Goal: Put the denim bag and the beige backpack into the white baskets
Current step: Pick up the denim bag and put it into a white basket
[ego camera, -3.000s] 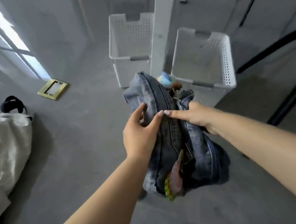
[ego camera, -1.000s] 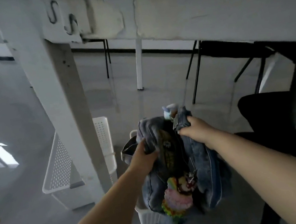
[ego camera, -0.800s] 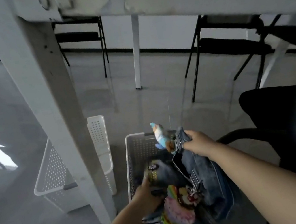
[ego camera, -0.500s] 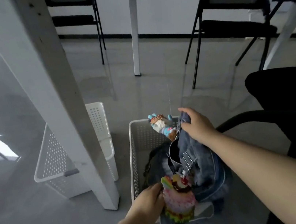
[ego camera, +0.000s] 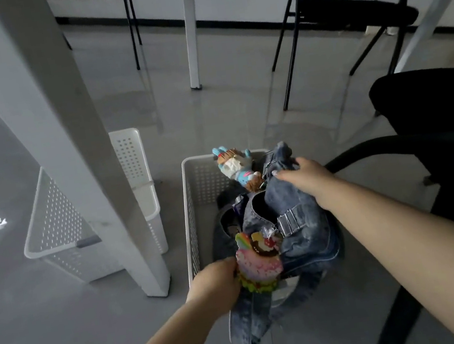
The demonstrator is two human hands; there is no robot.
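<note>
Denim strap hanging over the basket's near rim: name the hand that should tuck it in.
Left. The left hand sits at the near rim of the basket, just above the dangling strap; the right hand grips the denim bag at its far end.

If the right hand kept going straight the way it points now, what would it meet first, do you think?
Most likely the blue plush charm lying just beyond the right hand, which points up-left across the denim bag; depth is unclear.

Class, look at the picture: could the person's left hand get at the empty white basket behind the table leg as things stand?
Probably not directly. The left hand is at the denim bag, and the table leg stands in front of the empty basket.
</note>
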